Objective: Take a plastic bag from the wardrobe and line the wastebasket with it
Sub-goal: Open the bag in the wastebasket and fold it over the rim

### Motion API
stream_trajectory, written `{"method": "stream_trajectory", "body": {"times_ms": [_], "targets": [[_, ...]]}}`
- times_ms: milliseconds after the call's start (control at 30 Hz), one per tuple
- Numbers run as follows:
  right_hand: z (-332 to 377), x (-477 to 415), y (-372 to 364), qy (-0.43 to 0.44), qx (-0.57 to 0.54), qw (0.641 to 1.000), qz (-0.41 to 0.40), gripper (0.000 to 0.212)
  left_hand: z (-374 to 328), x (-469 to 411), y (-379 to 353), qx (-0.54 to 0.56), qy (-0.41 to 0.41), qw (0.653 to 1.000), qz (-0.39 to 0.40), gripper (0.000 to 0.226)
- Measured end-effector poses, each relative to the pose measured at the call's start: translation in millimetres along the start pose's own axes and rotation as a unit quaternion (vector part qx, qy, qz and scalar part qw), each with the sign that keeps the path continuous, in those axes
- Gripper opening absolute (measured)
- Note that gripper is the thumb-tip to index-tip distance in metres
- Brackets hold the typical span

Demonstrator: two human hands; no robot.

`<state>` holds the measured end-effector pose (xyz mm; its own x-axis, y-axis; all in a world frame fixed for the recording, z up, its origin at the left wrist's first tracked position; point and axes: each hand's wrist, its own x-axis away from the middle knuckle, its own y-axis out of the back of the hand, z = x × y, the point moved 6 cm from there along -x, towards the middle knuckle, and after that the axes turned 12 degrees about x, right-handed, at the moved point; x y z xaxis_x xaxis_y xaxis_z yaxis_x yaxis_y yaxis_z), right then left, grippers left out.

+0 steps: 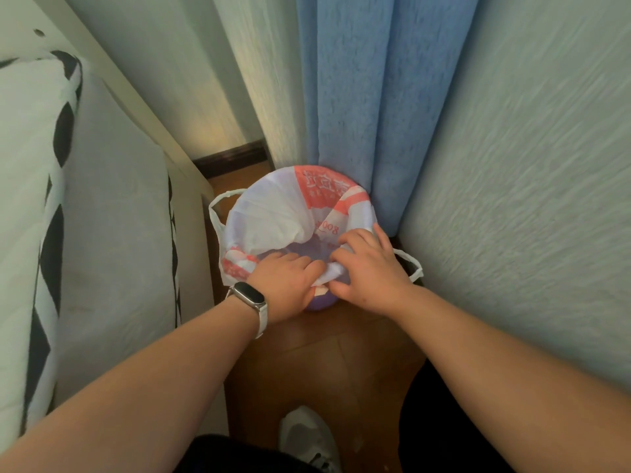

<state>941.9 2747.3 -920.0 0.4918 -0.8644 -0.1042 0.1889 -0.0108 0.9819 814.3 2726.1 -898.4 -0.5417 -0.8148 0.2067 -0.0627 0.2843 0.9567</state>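
Observation:
A white plastic bag (273,213) with red print lies spread over the mouth of a purple wastebasket (319,303), which stands on the floor in a narrow gap. The bag's far and left edges hang over the rim, and its two loop handles stick out at left and right. My left hand (286,285), with a watch on its wrist, pinches the bag's near edge at the basket's front rim. Beside it, my right hand (368,268) grips the same edge, fingers curled into the plastic. Most of the basket is hidden under the bag and my hands.
A bed with a pale cover and a black-and-white patterned quilt (30,233) runs along the left. A blue curtain (362,97) hangs behind the basket and a pale curtain (529,199) presses in on the right. Brown wood floor (324,363) and my white shoe (307,438) lie below.

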Motion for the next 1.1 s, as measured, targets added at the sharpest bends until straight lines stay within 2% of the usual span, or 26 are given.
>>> {"method": "stream_trajectory", "body": {"times_ms": [67,167,300,367,400,533,667,733,800,1000,1100], "targets": [[-0.5,-2.1,0.7,0.0,-0.013,1.0,-0.001,0.04,5.1,0.3,1.4,-0.031,0.002,0.999,-0.011,0.036],[-4.4,-7.1,6.4,-0.014,-0.044,0.999,-0.018,0.051,10.7,-1.1,18.8,-0.05,0.025,0.997,-0.048,0.015],[-13.3,-10.7,25.4,-0.057,-0.09,0.991,-0.084,0.057,21.6,-2.1,45.2,-0.014,0.108,0.993,-0.055,0.028],[-16.4,-12.5,35.1,-0.077,-0.115,0.984,-0.116,0.058,24.7,-2.8,60.1,-0.009,0.123,0.989,-0.076,0.02],[-18.1,-13.4,39.7,-0.086,-0.129,0.979,-0.13,0.059,24.2,-3.7,67.8,-0.005,0.124,0.989,-0.078,0.013],[-18.3,-16.4,56.0,-0.093,-0.185,0.965,-0.159,0.064,27.0,2.8,97.2,0.053,0.104,0.988,-0.098,0.008],[-9.1,-19.7,75.3,-0.083,-0.237,0.948,-0.194,0.066,22.6,17.1,128.1,0.138,0.04,0.98,-0.14,0.019],[-4.4,-22.2,89.1,-0.073,-0.247,0.939,-0.228,0.061,17.2,23.6,141.9,0.168,0.022,0.973,-0.153,0.016],[-1.1,-24.5,102.9,-0.07,-0.248,0.929,-0.266,0.055,14.8,31.7,152.4,0.194,0.019,0.965,-0.176,0.013],[9.6,-36.5,124.6,-0.119,-0.281,0.905,-0.297,0.046,8.6,50.1,174.3,0.278,0.027,0.928,-0.248,0.016],[14.8,-42.9,135.3,-0.14,-0.291,0.891,-0.319,0.042,2.9,54.8,183.7,0.261,0.037,0.919,-0.294,0.023]]}}
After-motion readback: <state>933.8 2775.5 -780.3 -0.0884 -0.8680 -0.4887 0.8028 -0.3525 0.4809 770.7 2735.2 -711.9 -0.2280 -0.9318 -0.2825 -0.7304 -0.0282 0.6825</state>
